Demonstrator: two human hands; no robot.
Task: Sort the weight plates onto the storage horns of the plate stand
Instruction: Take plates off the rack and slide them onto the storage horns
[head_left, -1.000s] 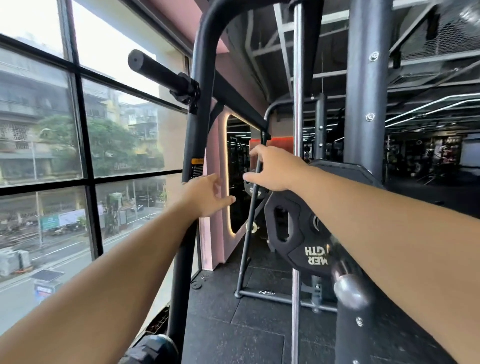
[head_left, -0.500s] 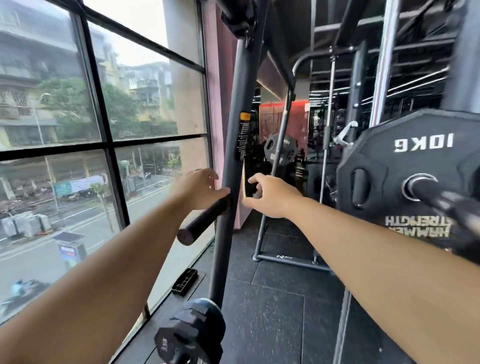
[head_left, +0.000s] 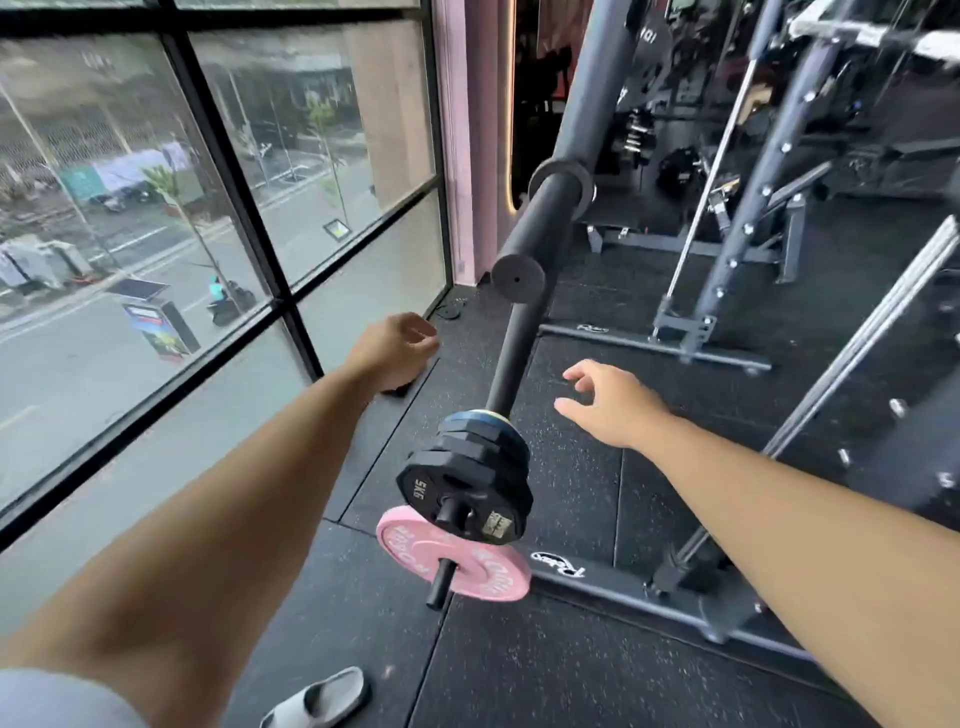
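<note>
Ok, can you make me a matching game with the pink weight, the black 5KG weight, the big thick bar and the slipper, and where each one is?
Things:
1. pink plate
2. black 5KG plate
3. thick black horn
4. grey slipper

Places or states:
A. lying on the floor
B. bare, no plates on it
C. on the lowest thin peg
D. front of a stack, just above the pink one

Pairs: 1-C, 2-D, 3-B, 4-A.
</note>
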